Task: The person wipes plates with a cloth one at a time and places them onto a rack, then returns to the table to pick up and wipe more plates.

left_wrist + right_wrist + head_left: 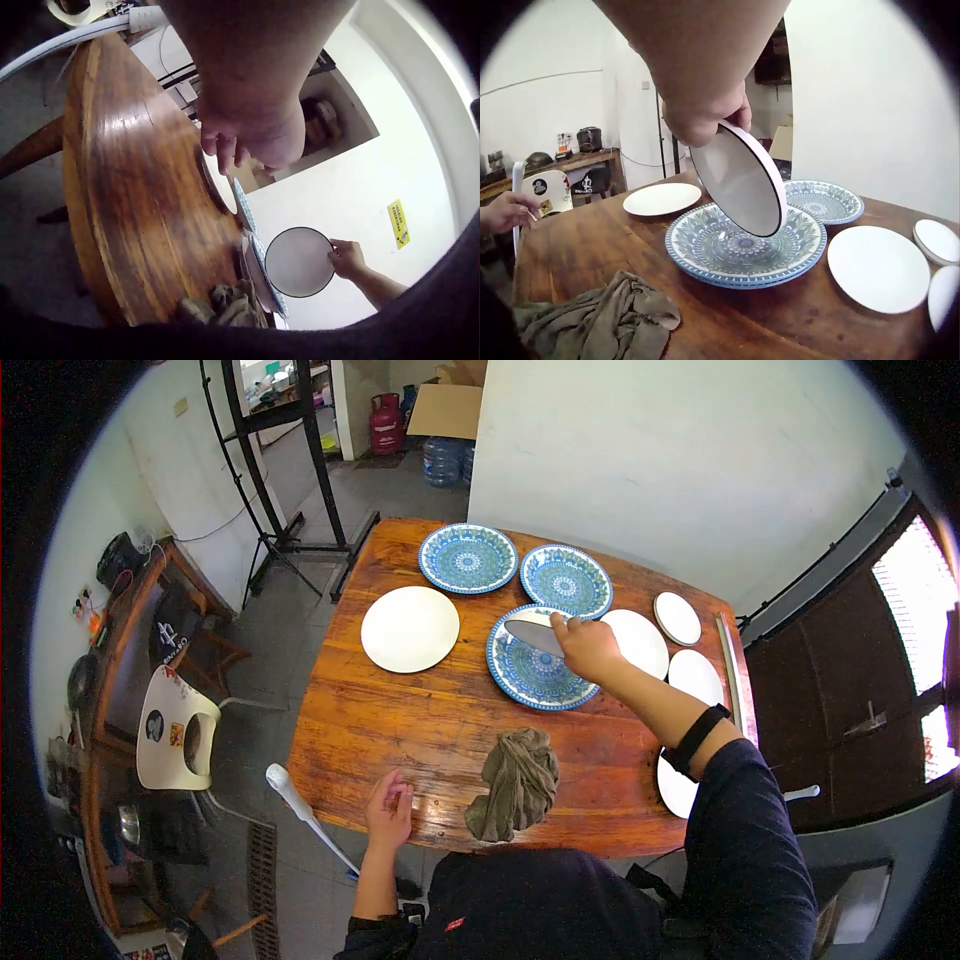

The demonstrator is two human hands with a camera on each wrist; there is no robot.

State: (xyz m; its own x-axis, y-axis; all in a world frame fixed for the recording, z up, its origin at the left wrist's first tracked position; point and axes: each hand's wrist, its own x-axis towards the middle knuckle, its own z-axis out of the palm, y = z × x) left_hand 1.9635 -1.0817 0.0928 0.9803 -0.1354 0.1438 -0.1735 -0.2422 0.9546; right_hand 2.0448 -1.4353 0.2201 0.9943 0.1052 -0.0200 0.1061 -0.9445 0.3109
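Observation:
My right hand grips the rim of a small white plate with a dark edge. The plate is held on a steep tilt over a blue patterned plate; in the right wrist view a second rim shows beneath that patterned plate. Seen from the left wrist, the white plate faces the camera with its round side. My left hand is by the table's front edge, fingers loosely curled and holding nothing. To its right lies a crumpled olive-brown cloth.
Two more blue patterned plates lie at the back of the wooden table. A large white plate sits to the left. Several white plates are on the right side. A cream chair stands beyond the left edge.

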